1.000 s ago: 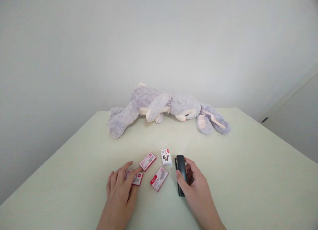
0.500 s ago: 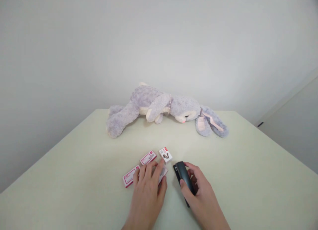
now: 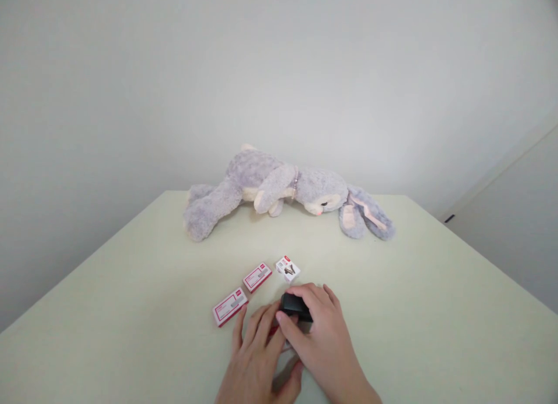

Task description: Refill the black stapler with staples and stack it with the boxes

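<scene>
- right hand (image 3: 325, 343) clenched around the black stapler (image 3: 295, 306), thumb on its near side, fingers over the top; stapler sits toward the near edge of the desk (image 3: 436, 311), about centre.
- left hand (image 3: 257, 363) lies flat just beside it, fingers touching a staple box (image 3: 275, 329), mostly hidden, only a red sliver shows. Can't tell if it's grasping or just pinning it down.
- two more red-and-white staple boxes (image 3: 229, 306) (image 3: 257, 276) lie apart to the left, untouched; small white box (image 3: 288, 268) just beyond the stapler.
- plush rabbit (image 3: 279, 192) lies along the far edge, well clear.
- my read: step in hand is bringing stapler and box together, probably ahead of loading.
- next move calls for the stapler held steady and its top opened, and the box lifted clear and opened. Hands overlap here, so the small box could slip or get knocked.
</scene>
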### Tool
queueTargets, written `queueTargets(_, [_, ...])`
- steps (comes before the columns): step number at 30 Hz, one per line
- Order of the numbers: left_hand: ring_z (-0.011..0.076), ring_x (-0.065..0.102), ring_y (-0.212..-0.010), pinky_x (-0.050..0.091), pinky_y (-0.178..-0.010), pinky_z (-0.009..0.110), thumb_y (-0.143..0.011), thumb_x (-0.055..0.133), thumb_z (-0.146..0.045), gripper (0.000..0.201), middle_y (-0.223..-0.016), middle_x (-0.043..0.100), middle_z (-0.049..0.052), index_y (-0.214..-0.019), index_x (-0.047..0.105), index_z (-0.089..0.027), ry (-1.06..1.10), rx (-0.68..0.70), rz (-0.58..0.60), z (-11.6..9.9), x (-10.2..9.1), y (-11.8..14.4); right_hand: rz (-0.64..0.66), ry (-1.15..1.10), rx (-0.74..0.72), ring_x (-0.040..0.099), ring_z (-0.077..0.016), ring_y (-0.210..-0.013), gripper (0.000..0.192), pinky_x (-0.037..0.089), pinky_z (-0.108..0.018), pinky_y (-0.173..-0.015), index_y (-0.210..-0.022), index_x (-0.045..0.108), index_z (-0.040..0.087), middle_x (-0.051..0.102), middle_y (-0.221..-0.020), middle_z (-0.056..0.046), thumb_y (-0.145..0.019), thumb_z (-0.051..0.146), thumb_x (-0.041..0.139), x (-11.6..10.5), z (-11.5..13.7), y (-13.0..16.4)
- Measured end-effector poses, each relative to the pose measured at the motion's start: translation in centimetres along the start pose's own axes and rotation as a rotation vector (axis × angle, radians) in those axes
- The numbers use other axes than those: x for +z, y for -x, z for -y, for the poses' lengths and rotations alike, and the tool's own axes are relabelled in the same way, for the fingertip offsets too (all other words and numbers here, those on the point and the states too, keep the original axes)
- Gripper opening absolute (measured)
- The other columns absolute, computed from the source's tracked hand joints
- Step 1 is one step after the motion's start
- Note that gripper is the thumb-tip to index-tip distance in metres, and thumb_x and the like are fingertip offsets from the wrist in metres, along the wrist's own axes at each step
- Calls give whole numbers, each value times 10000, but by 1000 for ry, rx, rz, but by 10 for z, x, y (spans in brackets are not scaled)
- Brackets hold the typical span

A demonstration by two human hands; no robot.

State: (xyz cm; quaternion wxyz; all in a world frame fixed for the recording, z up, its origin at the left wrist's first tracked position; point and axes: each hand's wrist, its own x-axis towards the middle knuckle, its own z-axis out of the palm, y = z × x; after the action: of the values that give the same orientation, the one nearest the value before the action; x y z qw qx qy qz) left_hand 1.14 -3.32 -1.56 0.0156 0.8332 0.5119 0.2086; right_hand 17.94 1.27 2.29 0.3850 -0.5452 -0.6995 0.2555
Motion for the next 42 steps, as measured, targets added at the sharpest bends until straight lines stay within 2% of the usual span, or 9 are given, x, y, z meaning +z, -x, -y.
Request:
queueTargets(4, [331,553,-1312,321,-1181,642,-819,690,-315,596,-1428,612,84,-1402,562,-323,-50,-29,-4,7,1,5,-95,-94,73,643,-256,-887,136,323,-559,-1134,-884,711,282,721,-871,-4,-793,353,783,13,7,-10])
queueTargets(8, [317,559,-1309,318,-1187,638,-885,674,-422,595,-1505,556,84,-1457,526,-355,-107,11,-23,12,1,9,-278,-621,178,642,-224,-881,176,516,-371,-864,-937,678,239,698,-909,-31,-898,411,674,2,-7,-13])
queueTargets(12, [313,547,-1327,330,-1197,631,-896,660,-389,614,-1544,527,71,-1490,504,-363,-133,34,-34,15,1,10,-467,-916,291,678,-248,-1044,266,541,-414,-968,-984,678,225,711,-1046,-64,-957,475,592,-18,-30,-8])
queueTargets(20, [325,505,-1380,478,-1121,553,-840,629,-187,589,-1531,527,86,-1414,566,-301,12,-11,-88,19,-4,16,-460,-821,580,645,-288,-1230,469,593,-412,-981,-1239,686,233,706,-1290,-96,-905,561,658,-62,-78,22])
queueTargets(24, [328,555,-1306,514,-1060,523,-845,675,-252,514,-1414,595,98,-1349,597,-314,7,-116,-146,25,0,30,-578,-568,584,689,-240,-992,548,616,-311,-757,-1273,639,269,708,-1160,-65,-835,579,747,-71,-86,52])
queueTargets(27, [298,634,-1157,554,-960,463,-853,689,-277,434,-1264,670,71,-1278,636,-342,27,-169,-135,28,0,37,-324,-390,576,611,-188,-670,544,497,-260,-527,-1231,666,261,699,-905,-38,-823,613,738,-62,-75,70])
queueTargets(30, [256,667,-1056,561,-905,399,-871,696,-280,429,-1185,717,36,-1289,637,-357,96,-106,-69,24,-3,33,150,-357,500,539,-179,-582,480,449,-274,-533,-1097,743,245,651,-732,-16,-868,655,648,-39,-49,72])
queueTargets(32, [244,668,-1047,556,-910,378,-871,704,-273,435,-1183,727,33,-1295,641,-346,154,-55,-23,18,-5,26,290,-345,415,530,-177,-613,471,437,-270,-576,-1010,755,232,624,-707,-7,-920,656,569,-23,-33,65])
queueTargets(42, [246,656,-1055,562,-916,379,-905,732,-322,309,-1133,722,35,-1209,679,-323,265,-81,70,24,-19,15,344,-131,390,471,-147,-625,403,321,-255,-580,-778,648,180,527,-642,30,-979,512,537,-20,-47,43])
